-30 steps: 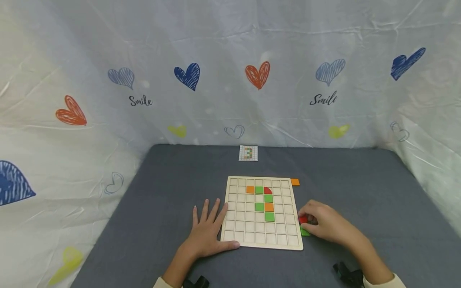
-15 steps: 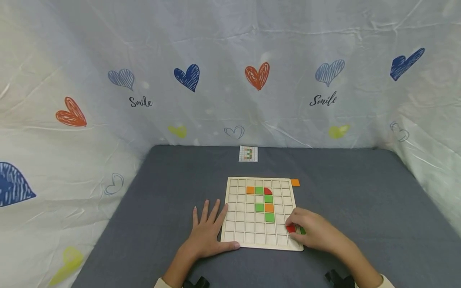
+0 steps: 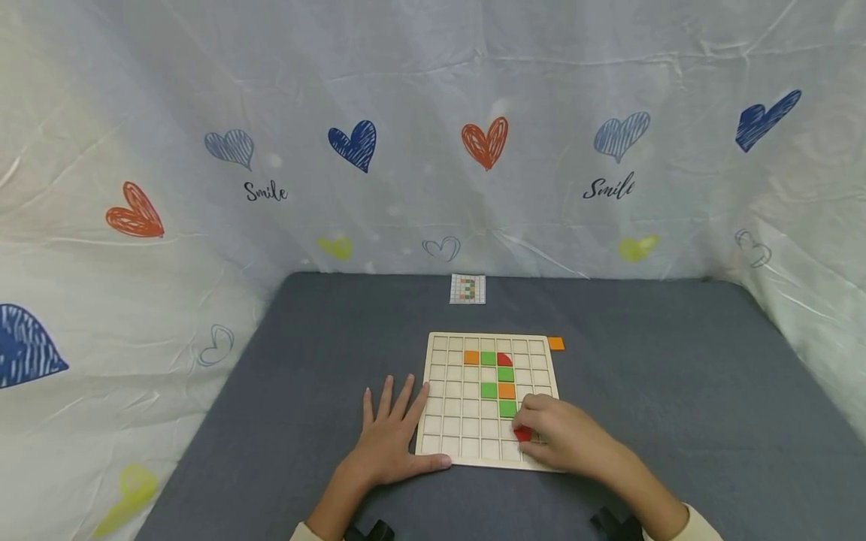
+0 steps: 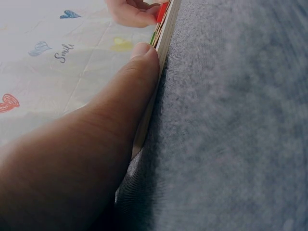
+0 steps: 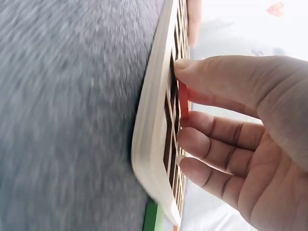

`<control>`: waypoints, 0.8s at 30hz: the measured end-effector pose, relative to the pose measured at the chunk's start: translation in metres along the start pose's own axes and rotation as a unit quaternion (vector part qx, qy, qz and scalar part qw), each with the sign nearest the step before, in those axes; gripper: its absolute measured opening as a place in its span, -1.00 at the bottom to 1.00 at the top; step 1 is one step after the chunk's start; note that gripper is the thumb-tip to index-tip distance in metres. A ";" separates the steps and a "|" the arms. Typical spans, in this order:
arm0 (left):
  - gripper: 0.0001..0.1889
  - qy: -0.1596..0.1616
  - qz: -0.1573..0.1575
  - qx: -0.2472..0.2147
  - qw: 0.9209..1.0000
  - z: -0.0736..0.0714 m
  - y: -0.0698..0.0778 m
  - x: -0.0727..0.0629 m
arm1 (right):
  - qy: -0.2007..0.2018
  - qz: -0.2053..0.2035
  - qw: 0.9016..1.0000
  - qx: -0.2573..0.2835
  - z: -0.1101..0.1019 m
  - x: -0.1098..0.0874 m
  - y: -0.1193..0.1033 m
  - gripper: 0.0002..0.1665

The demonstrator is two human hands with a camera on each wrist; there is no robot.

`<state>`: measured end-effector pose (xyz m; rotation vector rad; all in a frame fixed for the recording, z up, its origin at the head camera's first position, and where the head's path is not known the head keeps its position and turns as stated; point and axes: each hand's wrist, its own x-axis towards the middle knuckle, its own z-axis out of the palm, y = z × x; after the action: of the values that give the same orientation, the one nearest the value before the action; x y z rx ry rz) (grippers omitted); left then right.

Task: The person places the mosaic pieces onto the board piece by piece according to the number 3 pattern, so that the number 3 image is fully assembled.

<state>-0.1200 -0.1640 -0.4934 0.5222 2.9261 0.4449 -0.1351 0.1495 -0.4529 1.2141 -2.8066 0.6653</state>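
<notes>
My right hand [image 3: 561, 436] pinches a red tile [image 3: 522, 433] between thumb and fingers, close over the lower right part of a wooden grid board [image 3: 460, 428]. In the right wrist view the red tile [image 5: 183, 100] stands on edge at the grid. My left hand [image 3: 389, 439] lies spread at the board's left side, its thumb along the front edge. Set in the grid are an orange tile [image 3: 471, 358], a green tile [image 3: 489, 358], a red quarter-round tile [image 3: 504, 359] and several more green and orange ones below, in a bent line.
An orange tile [image 3: 556, 343] lies on the grey cloth beside the board's far right corner. Beside the board's right edge is a green tile [image 5: 151, 216], hidden by my hand in the head view. A small pattern card [image 3: 467, 289] lies at the table's back.
My right hand has lifted the red tile from beside the board and carried it left over the lower right squares. The left hand has stayed in place.
</notes>
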 end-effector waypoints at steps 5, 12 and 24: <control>0.25 -0.001 -0.003 0.005 1.000 0.001 0.001 0.000 | 0.010 -0.020 1.000 -0.014 0.004 0.007 -0.005 -0.84; 0.23 0.004 0.001 -0.001 1.000 -0.001 0.002 0.000 | 0.007 -0.006 1.000 -0.017 0.008 0.014 -0.007 -0.82; 0.23 0.004 0.000 0.001 1.000 -0.001 0.001 -0.001 | 0.010 0.020 0.999 0.042 0.013 0.023 -0.006 -0.88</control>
<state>-0.1193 -0.1637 -0.4925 0.5211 2.9337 0.4456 -0.1448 0.1251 -0.4579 1.1588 -2.8200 0.8016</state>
